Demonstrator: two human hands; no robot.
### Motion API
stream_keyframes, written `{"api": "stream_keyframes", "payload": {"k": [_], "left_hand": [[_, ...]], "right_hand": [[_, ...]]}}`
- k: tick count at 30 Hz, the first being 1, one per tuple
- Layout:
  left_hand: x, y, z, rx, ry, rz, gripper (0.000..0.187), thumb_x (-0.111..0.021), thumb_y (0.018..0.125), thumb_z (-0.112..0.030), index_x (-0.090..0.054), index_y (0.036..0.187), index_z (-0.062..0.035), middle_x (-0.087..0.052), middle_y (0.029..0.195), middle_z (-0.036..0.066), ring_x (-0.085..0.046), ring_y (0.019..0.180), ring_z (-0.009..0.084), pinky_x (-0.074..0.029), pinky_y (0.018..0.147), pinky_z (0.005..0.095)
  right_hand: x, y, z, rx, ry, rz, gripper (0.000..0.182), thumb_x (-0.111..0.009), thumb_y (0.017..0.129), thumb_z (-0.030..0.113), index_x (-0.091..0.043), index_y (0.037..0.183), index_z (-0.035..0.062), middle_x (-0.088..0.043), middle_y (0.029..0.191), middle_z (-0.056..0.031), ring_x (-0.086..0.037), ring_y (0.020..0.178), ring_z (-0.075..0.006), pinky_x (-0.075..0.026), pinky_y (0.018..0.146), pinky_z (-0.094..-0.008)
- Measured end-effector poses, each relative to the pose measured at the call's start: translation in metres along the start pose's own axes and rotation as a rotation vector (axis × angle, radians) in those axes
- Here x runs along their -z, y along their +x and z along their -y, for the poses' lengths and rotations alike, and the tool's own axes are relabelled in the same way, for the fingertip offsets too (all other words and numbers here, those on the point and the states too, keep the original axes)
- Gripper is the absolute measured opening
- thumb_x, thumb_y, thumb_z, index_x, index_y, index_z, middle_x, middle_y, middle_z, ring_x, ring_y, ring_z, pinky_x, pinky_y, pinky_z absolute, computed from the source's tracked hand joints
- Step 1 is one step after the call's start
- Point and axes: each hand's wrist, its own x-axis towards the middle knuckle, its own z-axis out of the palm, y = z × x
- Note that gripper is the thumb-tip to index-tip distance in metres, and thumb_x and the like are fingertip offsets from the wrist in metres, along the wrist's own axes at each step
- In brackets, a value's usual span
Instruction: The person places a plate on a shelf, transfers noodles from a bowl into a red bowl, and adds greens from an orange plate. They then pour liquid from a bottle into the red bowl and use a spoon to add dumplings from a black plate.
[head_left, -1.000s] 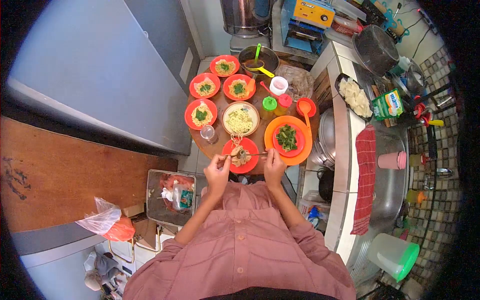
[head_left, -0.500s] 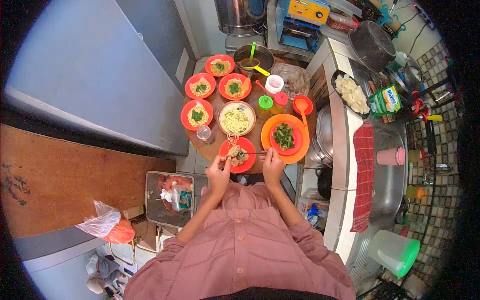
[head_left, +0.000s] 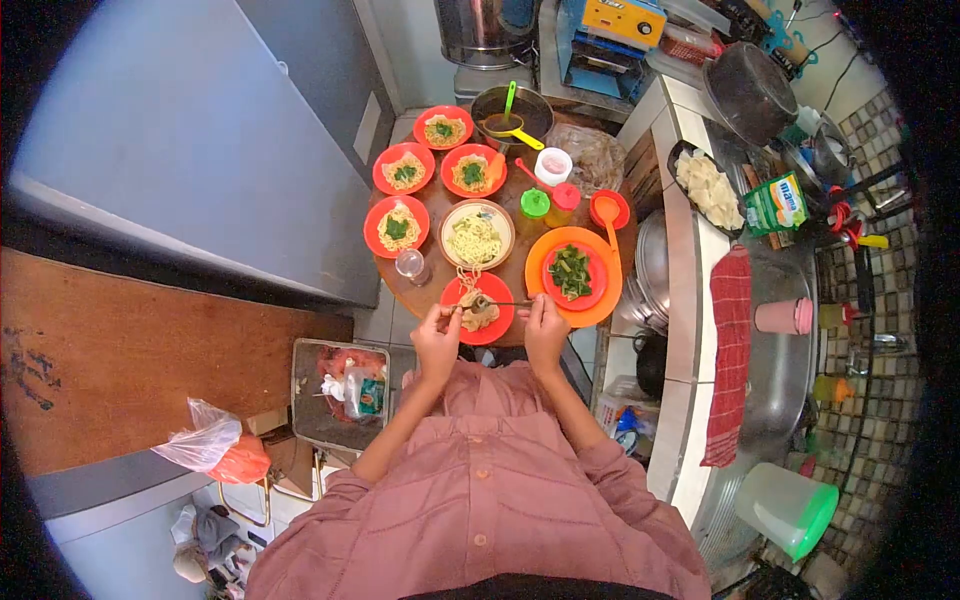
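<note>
Nearest me on the round table is a red bowl [head_left: 496, 325] with noodles [head_left: 470, 292] in it. My right hand [head_left: 546, 332] is closed on the handle of a metal utensil [head_left: 508, 304], whose head is over this bowl. At the bowl's left edge, my left hand [head_left: 437, 342] is closed on a thin utensil end that is hard to make out. A patterned bowl of pale noodles [head_left: 472, 240] stands just behind. To the right, leafy greens [head_left: 570, 272] lie in a red bowl on an orange plate [head_left: 608, 305].
Several red bowls of noodles topped with greens [head_left: 397, 228] stand at the left. A glass [head_left: 410, 264], green-lidded jar [head_left: 535, 204], red-lidded jar [head_left: 565, 197] and dark pot [head_left: 537, 112] share the table. A tiled counter [head_left: 688, 340] runs along the right.
The view has shifted slightly. Both hands stay in nearly the same place over the near red bowl, and the noodles in it have shifted a little.
</note>
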Motion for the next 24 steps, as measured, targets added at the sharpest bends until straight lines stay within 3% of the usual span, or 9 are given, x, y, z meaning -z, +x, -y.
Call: {"api": "stream_keyframes", "payload": {"k": [1, 8, 10, 19, 22, 24], "left_hand": [[0.000, 0.001, 0.000, 0.001, -0.005, 0.011, 0.013, -0.060, 0.081, -0.006, -0.053, 0.072, 0.0027, -0.058, 0.068, 0.000, -0.052, 0.065, 0.0025, -0.042, 0.056, 0.0183], [-0.004, 0.005, 0.014, -0.003, -0.032, -0.023, 0.014, -0.059, 0.081, -0.006, -0.053, 0.072, 0.0026, -0.058, 0.066, 0.000, -0.053, 0.064, 0.0026, -0.042, 0.054, 0.0195], [-0.002, 0.006, 0.010, 0.012, 0.035, -0.027, 0.011, -0.060, 0.079, -0.007, -0.055, 0.076, 0.0030, -0.062, 0.068, 0.005, -0.057, 0.065, 0.0050, -0.045, 0.057, 0.0218], [-0.001, 0.010, 0.025, 0.022, 0.035, -0.045, 0.012, -0.059, 0.080, -0.005, -0.052, 0.073, 0.0027, -0.058, 0.063, 0.001, -0.053, 0.064, 0.0026, -0.045, 0.056, 0.0210], [0.000, 0.011, 0.025, 0.028, 0.003, -0.056, 0.012, -0.059, 0.079, -0.005, -0.052, 0.073, 0.0024, -0.057, 0.063, 0.001, -0.053, 0.064, 0.0023, -0.044, 0.056, 0.0208], [0.002, 0.010, 0.020, 0.035, 0.008, -0.049, 0.012, -0.060, 0.079, -0.005, -0.052, 0.072, 0.0024, -0.057, 0.063, 0.001, -0.053, 0.063, 0.0023, -0.044, 0.055, 0.0209]], "right_hand": [[0.000, 0.000, 0.000, 0.000, 0.000, 0.001, 0.023, -0.040, 0.090, 0.014, -0.056, 0.086, -0.0016, -0.061, 0.069, -0.0129, -0.063, 0.058, -0.0205, -0.047, 0.053, -0.0321], [0.002, 0.000, 0.003, 0.024, -0.049, 0.001, 0.023, -0.040, 0.090, 0.014, -0.057, 0.086, -0.0011, -0.061, 0.068, -0.0132, -0.063, 0.060, -0.0203, -0.047, 0.054, -0.0328], [0.003, 0.000, -0.001, 0.029, -0.056, 0.012, 0.023, -0.041, 0.090, 0.014, -0.057, 0.086, -0.0012, -0.061, 0.068, -0.0132, -0.064, 0.060, -0.0203, -0.047, 0.054, -0.0328], [0.005, -0.002, 0.000, 0.108, -0.114, -0.036, 0.017, -0.044, 0.088, 0.011, -0.057, 0.085, 0.0001, -0.061, 0.067, -0.0131, -0.062, 0.059, -0.0231, -0.048, 0.055, -0.0347], [0.010, -0.001, 0.003, 0.210, -0.226, -0.025, 0.015, -0.046, 0.087, 0.011, -0.057, 0.084, 0.0002, -0.060, 0.067, -0.0134, -0.061, 0.059, -0.0255, -0.047, 0.054, -0.0361], [0.009, 0.000, 0.000, 0.288, -0.331, 0.001, 0.018, -0.043, 0.088, 0.009, -0.056, 0.085, -0.0019, -0.061, 0.068, -0.0145, -0.063, 0.062, -0.0227, -0.047, 0.055, -0.0320]]}}
